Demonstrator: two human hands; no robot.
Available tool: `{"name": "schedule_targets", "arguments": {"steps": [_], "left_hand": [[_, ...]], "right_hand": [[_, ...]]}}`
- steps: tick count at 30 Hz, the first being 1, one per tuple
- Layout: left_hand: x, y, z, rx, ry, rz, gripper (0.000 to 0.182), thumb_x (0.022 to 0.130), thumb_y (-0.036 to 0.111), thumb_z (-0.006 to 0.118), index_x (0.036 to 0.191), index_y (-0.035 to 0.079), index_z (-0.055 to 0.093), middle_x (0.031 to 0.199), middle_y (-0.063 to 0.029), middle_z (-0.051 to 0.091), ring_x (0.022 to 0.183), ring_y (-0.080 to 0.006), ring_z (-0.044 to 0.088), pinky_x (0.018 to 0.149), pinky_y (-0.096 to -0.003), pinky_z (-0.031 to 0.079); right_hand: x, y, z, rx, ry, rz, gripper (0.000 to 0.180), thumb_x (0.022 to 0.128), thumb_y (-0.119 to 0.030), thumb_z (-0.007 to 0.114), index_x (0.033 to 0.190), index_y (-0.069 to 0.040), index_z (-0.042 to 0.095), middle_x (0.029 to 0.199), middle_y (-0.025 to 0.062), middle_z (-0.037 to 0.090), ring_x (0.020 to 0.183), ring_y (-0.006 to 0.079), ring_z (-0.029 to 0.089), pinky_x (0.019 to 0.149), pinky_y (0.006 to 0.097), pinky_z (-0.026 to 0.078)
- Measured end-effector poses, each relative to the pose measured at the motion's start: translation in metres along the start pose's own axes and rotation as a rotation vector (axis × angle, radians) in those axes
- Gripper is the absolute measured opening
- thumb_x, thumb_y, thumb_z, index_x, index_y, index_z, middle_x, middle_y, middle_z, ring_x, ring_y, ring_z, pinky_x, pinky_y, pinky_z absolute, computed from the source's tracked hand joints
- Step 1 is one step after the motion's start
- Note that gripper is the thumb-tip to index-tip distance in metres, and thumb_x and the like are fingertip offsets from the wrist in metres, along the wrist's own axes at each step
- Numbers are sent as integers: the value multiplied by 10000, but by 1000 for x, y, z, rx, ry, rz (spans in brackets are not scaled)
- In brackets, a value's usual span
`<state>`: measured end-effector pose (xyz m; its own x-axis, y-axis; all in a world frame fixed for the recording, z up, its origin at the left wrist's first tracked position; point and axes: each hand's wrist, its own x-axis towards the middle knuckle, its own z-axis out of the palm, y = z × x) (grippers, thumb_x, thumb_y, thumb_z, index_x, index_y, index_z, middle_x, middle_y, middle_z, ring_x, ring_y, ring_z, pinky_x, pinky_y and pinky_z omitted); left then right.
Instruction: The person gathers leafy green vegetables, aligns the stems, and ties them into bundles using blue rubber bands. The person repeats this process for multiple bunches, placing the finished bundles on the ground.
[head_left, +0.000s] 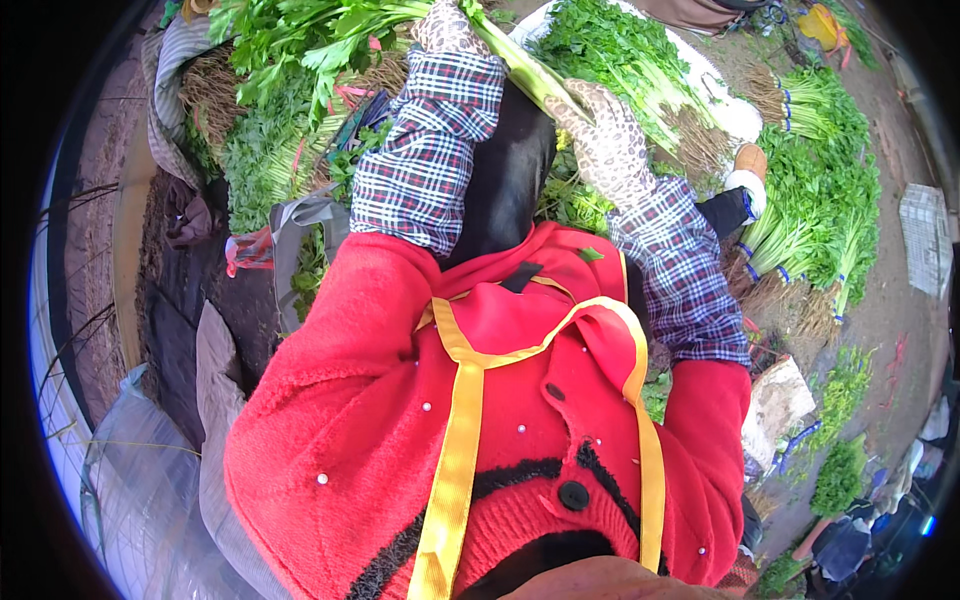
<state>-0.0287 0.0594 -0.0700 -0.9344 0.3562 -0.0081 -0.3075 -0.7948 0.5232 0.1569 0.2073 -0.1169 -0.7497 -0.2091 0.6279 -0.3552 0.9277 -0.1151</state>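
In leopard-print gloves, both of my hands are on a bunch of celery (514, 56). My left hand (448, 28) grips its stalks near the top edge of the view, with the leafy tops spreading to the left. The pale lower stalks slant down to my right hand (606, 139), whose fingers are closed around their end. Whether roots are on that end is hidden by the glove. Under my hands are my dark-clad leg (517, 142) and loose celery leaves (574, 195). A leaf scrap (591, 254) lies on my red apron (525, 315).
Celery with roots lies on a white sheet (739, 120) ahead. To the right are blue-tied celery bundles (817, 180), beside my boot (750, 165). More celery (262, 165) is piled left, near a grey cloth (169, 97). Plastic sheeting (142, 465) and a wire frame line the left side.
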Motion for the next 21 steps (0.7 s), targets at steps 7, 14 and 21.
{"name": "schedule_targets", "arguments": {"steps": [7,14,21], "left_hand": [[10,-2,7,34,15,41,239,930,300,691,1014,80,650,780,-12,594,654,-131,558,586,-283,487],[28,23,-1,172,86,188,246,925,299,705,1018,77,655,792,-11,599,667,-125,560,590,-278,483],[7,11,46,256,87,216,305,923,350,710,1025,70,646,816,-21,615,703,-142,590,587,-291,513]], "right_hand": [[13,18,-10,168,181,-4,262,798,-131,708,1059,-113,703,1131,152,664,1099,364,611,943,470,497],[-58,37,-23,-30,41,290,257,799,-118,690,1045,-48,673,1140,129,649,1191,372,560,1027,484,439],[-29,35,-58,491,76,397,1040,717,-380,865,1510,13,318,1480,305,394,1402,432,362,1157,471,316]]}}
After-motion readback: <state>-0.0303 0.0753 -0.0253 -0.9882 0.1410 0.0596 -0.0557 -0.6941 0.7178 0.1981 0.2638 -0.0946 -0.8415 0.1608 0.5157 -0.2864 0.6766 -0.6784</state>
